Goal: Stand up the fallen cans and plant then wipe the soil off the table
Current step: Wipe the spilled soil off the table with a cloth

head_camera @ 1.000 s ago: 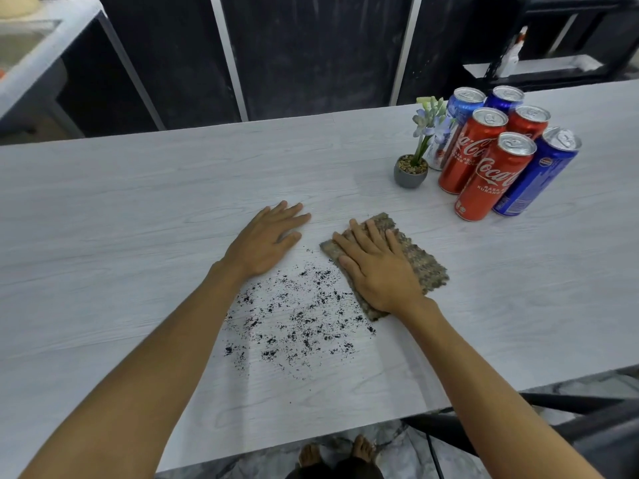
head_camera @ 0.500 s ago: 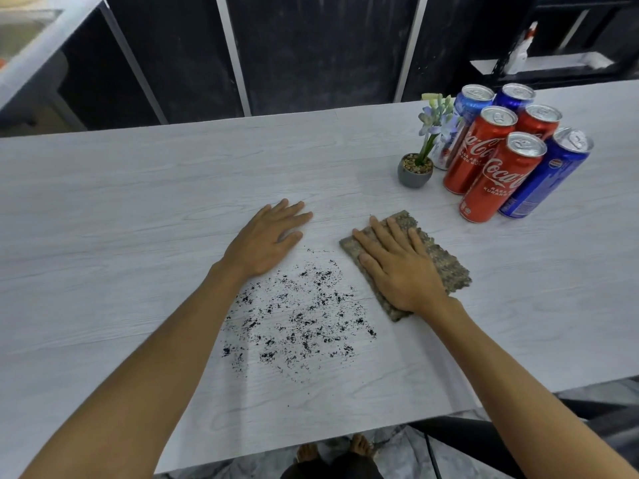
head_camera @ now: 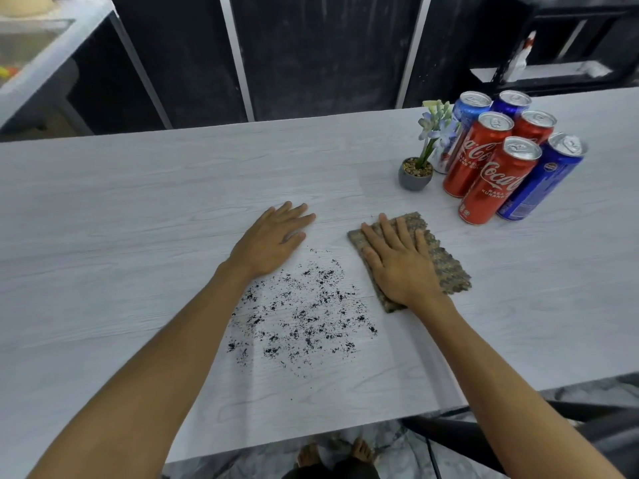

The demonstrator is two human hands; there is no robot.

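Dark soil crumbs point(head_camera: 301, 312) are scattered over the pale wood-grain table point(head_camera: 103, 236) near its front edge. My right hand point(head_camera: 397, 264) presses flat on a brown patterned cloth point(head_camera: 446, 267) just right of the soil. Palm down on the bare table, my left hand point(head_camera: 273, 240) rests at the soil's far left corner, fingers apart, holding nothing. At the far right a small grey pot with a pale blue flower point(head_camera: 415, 174) stands upright. Beside it stand several cans, red ones point(head_camera: 498, 179) and blue ones point(head_camera: 543, 178), all upright and close together.
The table's front edge runs just below the soil, with bare feet on the floor under it. A dark chair point(head_camera: 484, 440) sits at the lower right. A pale counter point(head_camera: 41, 63) is at the back left, and a dark shelf with a spray bottle point(head_camera: 518, 57) at the back right.
My right hand has slid the cloth a little to the right, off the edge of the soil patch. My left hand stays flat where it was.
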